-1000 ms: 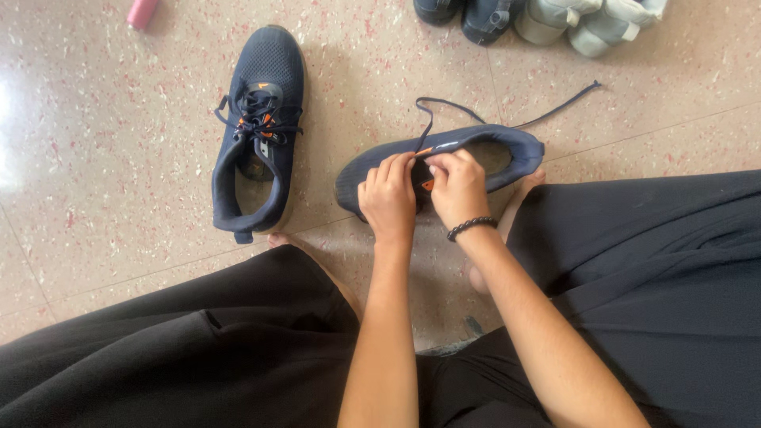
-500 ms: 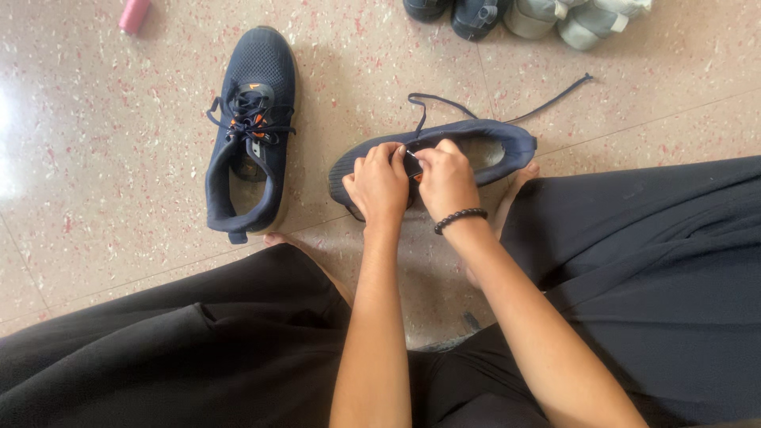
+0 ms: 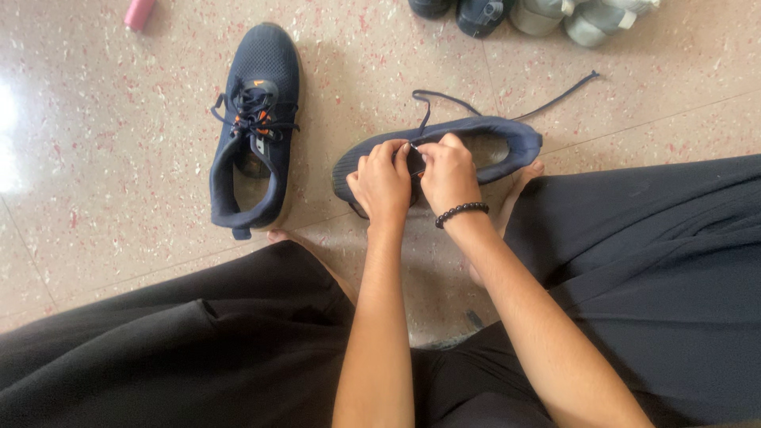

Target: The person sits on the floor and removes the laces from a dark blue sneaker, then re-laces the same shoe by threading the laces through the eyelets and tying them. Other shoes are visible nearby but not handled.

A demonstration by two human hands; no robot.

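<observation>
A navy sports shoe (image 3: 483, 143) lies on its side on the speckled floor in front of me. My left hand (image 3: 382, 184) and my right hand (image 3: 449, 173) rest together on its lacing area, fingers pinched on the dark shoelace (image 3: 444, 101), which loops away behind the shoe and trails off to the right. A black bead bracelet (image 3: 461, 212) circles my right wrist. The matching navy shoe (image 3: 254, 127) stands upright to the left, laced, with orange accents, apart from both hands.
My legs in black fabric (image 3: 634, 277) spread left and right, with bare toes (image 3: 527, 173) beside the shoe's heel. Several other shoes (image 3: 539, 14) line the top edge. A pink object (image 3: 139, 13) lies at the top left.
My hands have stayed on the shoe, working the lace with small finger movements. The view has drifted slightly. The shoes have not moved.
</observation>
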